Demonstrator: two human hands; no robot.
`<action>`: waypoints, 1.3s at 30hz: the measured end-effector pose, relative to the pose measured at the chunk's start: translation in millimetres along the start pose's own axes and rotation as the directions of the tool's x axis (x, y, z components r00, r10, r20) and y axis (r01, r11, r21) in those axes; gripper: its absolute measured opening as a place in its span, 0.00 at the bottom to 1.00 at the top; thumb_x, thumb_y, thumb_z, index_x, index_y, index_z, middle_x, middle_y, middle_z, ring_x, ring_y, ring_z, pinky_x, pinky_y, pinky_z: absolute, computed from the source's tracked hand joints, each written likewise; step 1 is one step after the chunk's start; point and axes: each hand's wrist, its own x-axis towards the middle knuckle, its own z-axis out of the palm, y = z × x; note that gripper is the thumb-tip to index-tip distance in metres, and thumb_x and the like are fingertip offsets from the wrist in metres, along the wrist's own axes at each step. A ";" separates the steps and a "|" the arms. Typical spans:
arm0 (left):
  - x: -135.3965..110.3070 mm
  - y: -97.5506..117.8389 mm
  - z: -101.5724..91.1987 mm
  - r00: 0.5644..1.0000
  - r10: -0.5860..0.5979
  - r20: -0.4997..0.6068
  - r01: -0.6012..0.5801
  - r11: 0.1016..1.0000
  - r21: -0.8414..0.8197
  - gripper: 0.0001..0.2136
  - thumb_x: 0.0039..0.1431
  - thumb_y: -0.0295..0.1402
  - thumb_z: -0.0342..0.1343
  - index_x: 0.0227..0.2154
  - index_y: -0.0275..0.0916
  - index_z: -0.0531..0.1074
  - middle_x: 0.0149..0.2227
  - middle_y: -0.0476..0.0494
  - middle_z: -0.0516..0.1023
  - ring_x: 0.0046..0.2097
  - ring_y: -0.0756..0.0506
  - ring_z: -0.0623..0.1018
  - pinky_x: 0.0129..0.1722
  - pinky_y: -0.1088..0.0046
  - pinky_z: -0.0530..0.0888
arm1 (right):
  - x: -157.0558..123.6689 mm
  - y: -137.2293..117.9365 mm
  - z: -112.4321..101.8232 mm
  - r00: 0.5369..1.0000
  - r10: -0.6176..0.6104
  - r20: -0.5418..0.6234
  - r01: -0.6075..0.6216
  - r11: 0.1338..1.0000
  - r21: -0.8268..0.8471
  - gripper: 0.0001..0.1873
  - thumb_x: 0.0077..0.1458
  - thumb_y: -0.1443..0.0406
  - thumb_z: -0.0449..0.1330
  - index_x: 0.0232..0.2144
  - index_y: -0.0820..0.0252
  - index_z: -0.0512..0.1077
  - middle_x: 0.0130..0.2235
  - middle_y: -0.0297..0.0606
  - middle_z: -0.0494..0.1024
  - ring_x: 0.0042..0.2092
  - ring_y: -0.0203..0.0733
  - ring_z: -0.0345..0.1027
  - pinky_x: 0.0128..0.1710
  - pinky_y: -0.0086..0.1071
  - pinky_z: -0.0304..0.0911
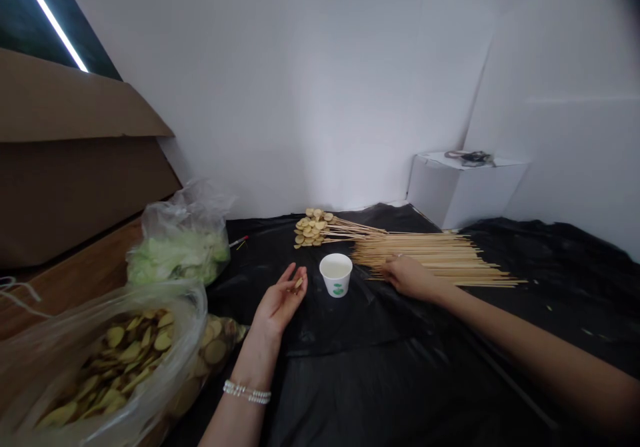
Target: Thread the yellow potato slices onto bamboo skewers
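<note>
My left hand (pixel 283 300), palm up, pinches a small potato slice (pixel 299 282) between thumb and fingers. Just to its right stands a white paper cup (pixel 335 275) with a green print and something pale inside. My right hand (pixel 404 276) reaches onto the near edge of a wide pile of bamboo skewers (pixel 450 254), its fingers closed on a skewer there; the fingertips are partly hidden. Behind the cup, finished-looking skewers carry potato slices (pixel 313 227) at their left ends, their sticks lying against the pile.
At the lower left an open plastic bag (pixel 193 300) holds many potato slices (pixel 133 350). Another clear bag (pixel 177 254) contains pale green leaves. Black sheeting (pixel 350 380) covers the work surface. A cardboard box (pixel 75 187) stands left, a white box (pixel 465 187) at back right.
</note>
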 end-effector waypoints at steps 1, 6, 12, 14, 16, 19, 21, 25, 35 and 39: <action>-0.5 -0.9 0.7 1.000 0.009 -0.001 -0.009 1.000 0.008 0.22 0.52 0.11 0.42 0.47 0.33 0.67 0.43 0.33 0.73 0.40 0.46 0.79 0.34 0.72 0.79 | 0.3 1.0 -1.0 1.000 0.001 -0.002 -0.001 1.000 -0.005 0.10 0.52 0.72 0.53 0.27 0.60 0.74 0.32 0.41 0.76 0.35 0.41 0.67 0.35 0.30 0.55; -1.1 -2.3 2.8 1.000 0.020 -0.004 -0.019 0.999 0.026 0.15 0.58 0.15 0.44 0.45 0.32 0.67 0.42 0.32 0.74 0.37 0.47 0.79 0.31 0.75 0.78 | 2.6 17.3 -14.4 1.000 0.022 -0.021 -0.022 0.999 -0.043 0.10 0.54 0.72 0.52 0.29 0.60 0.73 0.32 0.40 0.75 0.34 0.39 0.66 0.34 0.29 0.52; -1.1 1.3 -0.1 0.995 -0.098 0.028 0.100 0.988 -0.118 0.08 0.63 0.23 0.45 0.39 0.31 0.69 0.31 0.42 0.76 0.21 0.58 0.70 0.16 0.87 0.68 | -3.5 44.2 -30.3 0.997 0.068 -0.042 -0.072 0.992 -0.099 0.09 0.52 0.72 0.52 0.32 0.62 0.73 0.36 0.44 0.75 0.38 0.42 0.66 0.35 0.30 0.52; -1.6 2.1 -1.3 0.992 -0.120 0.035 0.124 0.984 -0.132 0.07 0.63 0.24 0.46 0.39 0.31 0.69 0.28 0.45 0.75 0.18 0.59 0.66 0.13 0.89 0.63 | -11.6 46.4 -30.3 0.997 0.069 -0.020 -0.071 0.993 -0.093 0.09 0.52 0.71 0.53 0.30 0.61 0.73 0.33 0.41 0.76 0.35 0.40 0.66 0.33 0.29 0.52; -2.2 1.6 -1.3 0.992 -0.123 0.037 0.127 0.984 -0.122 0.07 0.63 0.26 0.47 0.38 0.32 0.69 0.26 0.47 0.74 0.17 0.60 0.64 0.11 0.90 0.60 | -21.1 44.8 -27.5 0.998 0.055 0.021 -0.053 0.995 -0.088 0.08 0.51 0.71 0.54 0.27 0.59 0.73 0.30 0.38 0.76 0.32 0.38 0.66 0.31 0.28 0.52; -2.7 -0.5 0.5 0.993 -0.117 0.026 0.119 0.986 -0.116 0.06 0.63 0.26 0.48 0.36 0.31 0.69 0.26 0.46 0.74 0.18 0.59 0.66 0.13 0.90 0.63 | -32.7 38.6 -21.2 0.995 0.006 0.095 0.012 0.982 -0.189 0.08 0.49 0.72 0.55 0.26 0.59 0.74 0.30 0.39 0.77 0.33 0.38 0.68 0.31 0.27 0.53; -2.1 -2.0 1.6 0.994 -0.109 0.008 0.109 0.988 -0.111 0.06 0.63 0.24 0.47 0.35 0.31 0.69 0.28 0.44 0.75 0.22 0.57 0.72 0.17 0.89 0.68 | -36.1 33.8 -17.1 0.994 -0.001 0.105 0.028 0.967 -0.255 0.09 0.50 0.72 0.54 0.27 0.62 0.75 0.32 0.44 0.77 0.34 0.41 0.69 0.31 0.29 0.54; 1.4 -2.7 0.3 0.997 -0.075 0.004 0.075 0.993 -0.089 0.09 0.63 0.26 0.46 0.40 0.29 0.70 0.36 0.36 0.78 0.35 0.48 0.79 0.28 0.79 0.78 | -34.7 27.2 -10.3 0.994 -0.028 0.108 0.060 0.951 -0.304 0.12 0.51 0.74 0.52 0.29 0.67 0.76 0.32 0.51 0.77 0.36 0.47 0.70 0.35 0.34 0.56; -0.9 -1.6 -2.4 0.982 -0.102 0.160 0.114 0.991 -0.065 0.19 0.63 0.27 0.42 0.55 0.25 0.62 0.51 0.23 0.71 0.54 0.32 0.71 0.44 0.57 0.77 | -38.9 32.1 -18.1 0.997 -0.060 0.053 0.076 0.928 -0.366 0.11 0.54 0.70 0.51 0.29 0.64 0.73 0.30 0.46 0.77 0.32 0.44 0.70 0.32 0.34 0.52; -2.3 -4.2 1.3 0.989 -0.066 0.135 0.070 0.997 -0.022 0.21 0.60 0.18 0.41 0.55 0.28 0.61 0.53 0.23 0.70 0.54 0.35 0.72 0.44 0.60 0.78 | -33.3 22.4 -34.3 0.993 -0.094 -0.073 0.058 0.919 -0.391 0.09 0.58 0.68 0.49 0.31 0.62 0.69 0.30 0.41 0.76 0.30 0.40 0.67 0.31 0.33 0.48</action>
